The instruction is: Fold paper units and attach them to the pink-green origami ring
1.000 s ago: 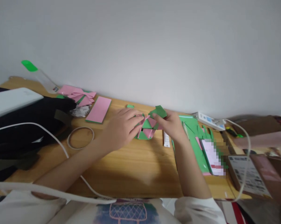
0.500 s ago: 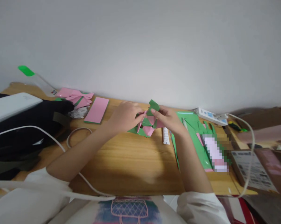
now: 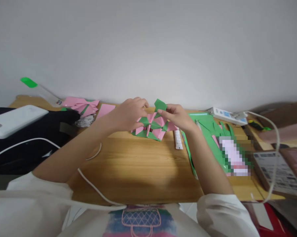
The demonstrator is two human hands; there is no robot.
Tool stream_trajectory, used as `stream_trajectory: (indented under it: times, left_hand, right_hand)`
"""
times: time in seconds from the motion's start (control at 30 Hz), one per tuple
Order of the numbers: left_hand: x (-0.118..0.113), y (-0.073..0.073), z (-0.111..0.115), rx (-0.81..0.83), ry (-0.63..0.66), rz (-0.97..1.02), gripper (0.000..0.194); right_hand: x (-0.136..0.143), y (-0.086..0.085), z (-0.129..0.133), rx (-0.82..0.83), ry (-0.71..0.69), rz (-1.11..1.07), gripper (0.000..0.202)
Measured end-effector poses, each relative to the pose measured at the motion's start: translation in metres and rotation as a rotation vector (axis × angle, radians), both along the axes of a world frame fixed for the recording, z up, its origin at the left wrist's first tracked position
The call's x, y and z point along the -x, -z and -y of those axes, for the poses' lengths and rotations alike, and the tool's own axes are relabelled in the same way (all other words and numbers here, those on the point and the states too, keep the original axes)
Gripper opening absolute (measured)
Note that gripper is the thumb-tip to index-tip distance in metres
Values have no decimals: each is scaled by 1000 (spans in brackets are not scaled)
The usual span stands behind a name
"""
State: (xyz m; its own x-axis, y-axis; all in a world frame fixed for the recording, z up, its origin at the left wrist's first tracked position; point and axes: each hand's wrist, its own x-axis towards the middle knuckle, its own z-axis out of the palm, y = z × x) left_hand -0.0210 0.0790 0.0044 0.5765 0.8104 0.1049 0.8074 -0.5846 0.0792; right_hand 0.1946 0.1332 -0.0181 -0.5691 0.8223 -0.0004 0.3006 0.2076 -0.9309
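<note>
A pink-and-green folded paper model with several angular faces is held just above the wooden table. My right hand pinches it at the upper right, thumb pressed against an upright green paper flap. On its left side, my left hand has thumb and fingers spread apart, the thumb next to the model's left edge; whether it touches is unclear. Below my right wrist lies a white tube. The model's far side is hidden.
Folded pink pieces and a pink sheet lie at the back left. A black bag bears a white power bank. Right are green paper, a power strip and a box. White cables cross the table.
My left hand has let go of the paper model's upper part, its fingers spreading and shifting left. More of the model now shows. My right hand keeps its pinch. The view has shifted slightly.
</note>
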Motion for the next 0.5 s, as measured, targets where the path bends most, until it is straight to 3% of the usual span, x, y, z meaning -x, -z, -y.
stream_trajectory:
  times: [0.2,0.5]
  left_hand:
    - [-2,10,7,-135,27,8,21]
    - [-8,33,19,-200,-100,101,21]
  right_hand:
    - [0,6,-1,-27,43,-20,44]
    - [-1,11,5,-98,127,-50,41]
